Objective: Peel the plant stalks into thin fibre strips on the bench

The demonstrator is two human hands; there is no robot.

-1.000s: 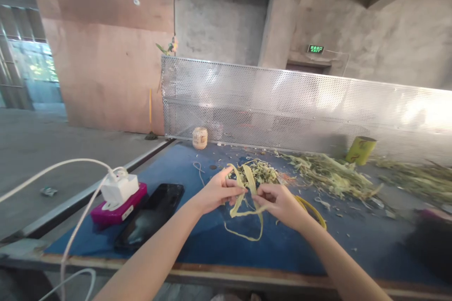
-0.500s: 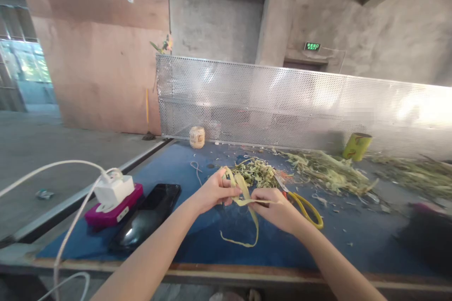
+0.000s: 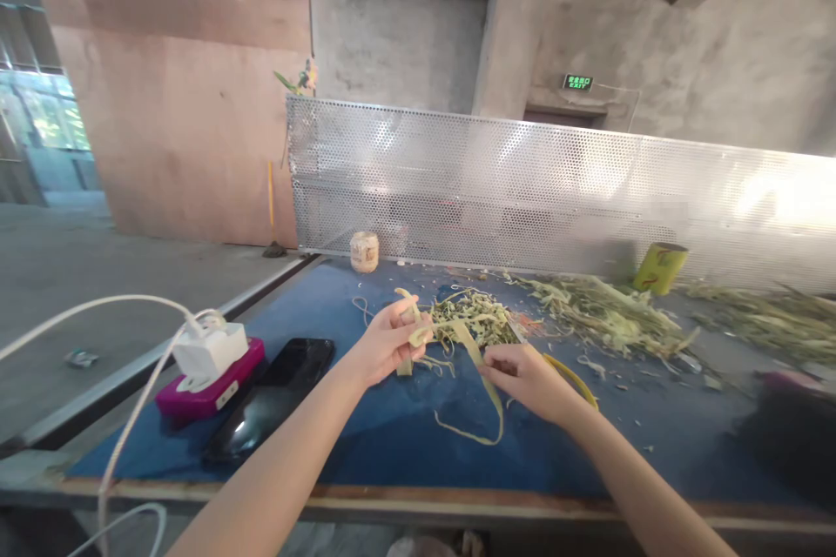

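My left hand (image 3: 384,345) is closed around the upper end of a pale yellow-green leaf strip (image 3: 471,348) above the blue table top (image 3: 366,444). My right hand (image 3: 526,376) pinches the same strip lower down; its loose end curls onto the table. Behind both hands lies a small heap of cut leaf pieces (image 3: 474,318). Yellow-handled scissors (image 3: 571,374) lie beside my right wrist, partly hidden by it.
A black phone (image 3: 271,400), a magenta box (image 3: 210,387) with a white charger (image 3: 209,348) and cable sit at the left. A string ball (image 3: 364,251), a yellow-green roll (image 3: 659,268), long leaf stalks (image 3: 607,313) and a perforated metal screen (image 3: 555,191) line the back.
My hands have drawn apart, the left rising toward the heap and the right dropping slightly; the strip now stretches between them.
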